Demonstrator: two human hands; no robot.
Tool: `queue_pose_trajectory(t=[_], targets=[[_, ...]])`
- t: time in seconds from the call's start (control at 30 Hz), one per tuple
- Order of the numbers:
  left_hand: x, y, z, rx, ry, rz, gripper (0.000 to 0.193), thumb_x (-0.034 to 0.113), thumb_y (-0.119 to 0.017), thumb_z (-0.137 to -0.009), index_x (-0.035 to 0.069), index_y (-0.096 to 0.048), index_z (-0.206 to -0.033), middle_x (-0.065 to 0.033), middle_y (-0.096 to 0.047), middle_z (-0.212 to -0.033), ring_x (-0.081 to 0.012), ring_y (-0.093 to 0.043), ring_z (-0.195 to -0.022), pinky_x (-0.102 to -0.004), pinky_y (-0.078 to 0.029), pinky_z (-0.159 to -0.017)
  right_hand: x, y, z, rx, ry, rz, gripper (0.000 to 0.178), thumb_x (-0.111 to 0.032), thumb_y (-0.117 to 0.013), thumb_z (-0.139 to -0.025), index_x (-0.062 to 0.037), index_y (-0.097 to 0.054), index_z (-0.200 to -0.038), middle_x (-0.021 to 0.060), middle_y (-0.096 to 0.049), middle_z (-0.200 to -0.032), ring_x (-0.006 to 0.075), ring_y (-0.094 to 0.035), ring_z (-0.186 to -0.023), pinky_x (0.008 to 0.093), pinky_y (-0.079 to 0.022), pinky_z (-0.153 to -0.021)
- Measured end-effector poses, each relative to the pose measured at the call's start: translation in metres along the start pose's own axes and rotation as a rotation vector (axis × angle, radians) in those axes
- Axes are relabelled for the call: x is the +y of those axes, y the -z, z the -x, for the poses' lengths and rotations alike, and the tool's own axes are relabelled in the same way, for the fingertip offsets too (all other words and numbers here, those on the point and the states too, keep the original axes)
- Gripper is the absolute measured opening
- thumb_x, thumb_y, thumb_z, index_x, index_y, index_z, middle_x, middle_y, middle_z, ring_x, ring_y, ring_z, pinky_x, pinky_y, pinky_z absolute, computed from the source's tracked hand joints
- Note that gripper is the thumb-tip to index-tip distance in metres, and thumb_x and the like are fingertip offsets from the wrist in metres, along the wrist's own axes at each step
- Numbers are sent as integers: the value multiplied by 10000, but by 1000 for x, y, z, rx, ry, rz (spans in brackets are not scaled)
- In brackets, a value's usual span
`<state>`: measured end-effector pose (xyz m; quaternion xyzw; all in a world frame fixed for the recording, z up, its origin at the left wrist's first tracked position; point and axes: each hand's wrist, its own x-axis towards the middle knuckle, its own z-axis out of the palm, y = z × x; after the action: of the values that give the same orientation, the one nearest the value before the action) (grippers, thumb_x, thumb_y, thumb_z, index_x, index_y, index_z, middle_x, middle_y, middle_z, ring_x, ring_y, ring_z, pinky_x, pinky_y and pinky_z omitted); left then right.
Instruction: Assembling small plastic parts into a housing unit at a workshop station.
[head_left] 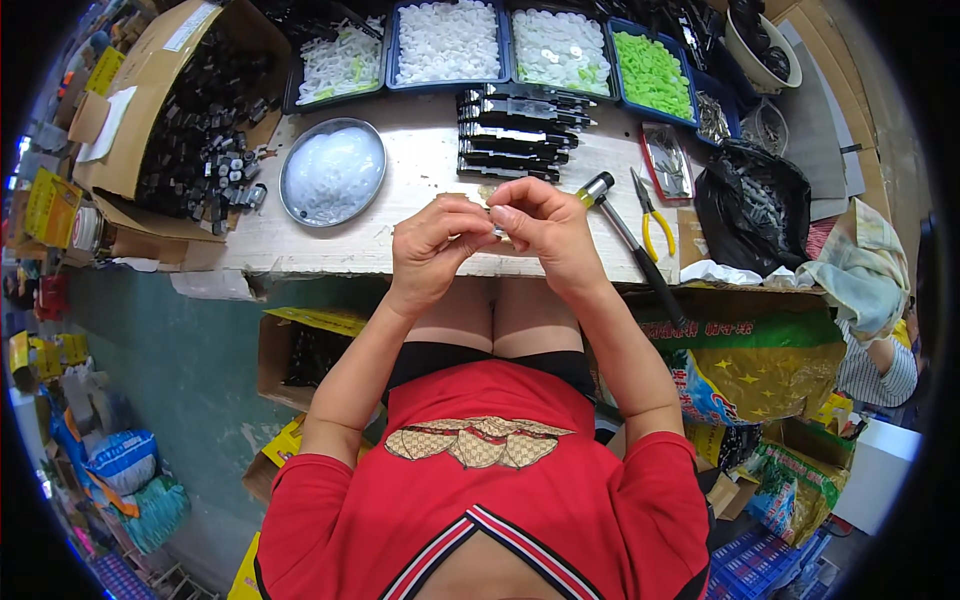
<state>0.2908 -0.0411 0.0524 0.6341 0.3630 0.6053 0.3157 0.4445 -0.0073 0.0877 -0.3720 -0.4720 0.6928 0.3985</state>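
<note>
At the near edge of the table, my left hand (pixel 438 245) and my right hand (pixel 552 232) meet with thumbs and fingers pinched. Between the fingertips is something small, mostly hidden, that I cannot make out. Just beyond them lies a stack of slim black parts (pixel 520 138) side by side. A hammer (pixel 632 243) with a black grip rests close to my right hand, its head near the knuckles. Yellow-handled pliers (pixel 655 225) lie to its right. Left of my hands sits a round metal dish (pixel 286 180) with a whitish, translucent mass in it.
Along the back stand blue trays of white parts (pixel 447 42), pale discs (pixel 560 48) and green pieces (pixel 652 75). A cardboard box (pixel 120 130) of black parts is at left. At right are a red case (pixel 655 150), a black bag (pixel 735 215) and a cloth (pixel 862 268).
</note>
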Motion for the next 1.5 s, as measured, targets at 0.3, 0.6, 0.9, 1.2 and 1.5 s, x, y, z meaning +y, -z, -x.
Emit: queue_pose_trajectory(t=[0.3,0.6,0.9,1.2,1.5], targets=[[-7,2,3,21,158,176,106,-79,-580,-773,-36,-615,-863,-95,-584,-886,-154,-600,-786,-259,-542,-712,10,6,2,6,519,652,103,24,-581,-803,22,-606,-903,68,-595,-815,112,-569,-620,223,-454,-510],[-14,8,-3,-29,99,-145,145,-52,-618,-746,-7,-631,-884,-87,-606,-878,-182,-589,-820,-264,-488,-700,20,13,-6,43,771,1094,95,-51,-622,-729,-73,-587,-814,40,-587,-781,207,-570,-698,311,-400,-586],[-32,22,-2,-235,123,-557,260,96,-695,-656,58,-645,-909,-31,-586,-986,-212,-470,-1003,-335,-341,-869,38,25,-20,-91,710,1326,88,-111,-626,-710,-123,-605,-795,6,-511,-762,195,-476,-792,345,-300,-676],[-30,16,-9,-320,159,-631,248,141,-679,-647,93,-625,-884,-33,-556,-958,-209,-450,-982,-336,-290,-830,36,29,-14,-85,662,1296,120,-116,-630,-700,-132,-625,-819,7,-502,-786,195,-468,-805,353,-287,-677],[-9,6,-42,-629,-5,-992,147,198,-645,-672,108,-593,-776,-43,-518,-840,-233,-460,-871,-386,-303,-772,11,61,-14,83,688,1182,80,-120,-634,-737,-103,-629,-815,10,-518,-768,191,-492,-780,346,-297,-668]])
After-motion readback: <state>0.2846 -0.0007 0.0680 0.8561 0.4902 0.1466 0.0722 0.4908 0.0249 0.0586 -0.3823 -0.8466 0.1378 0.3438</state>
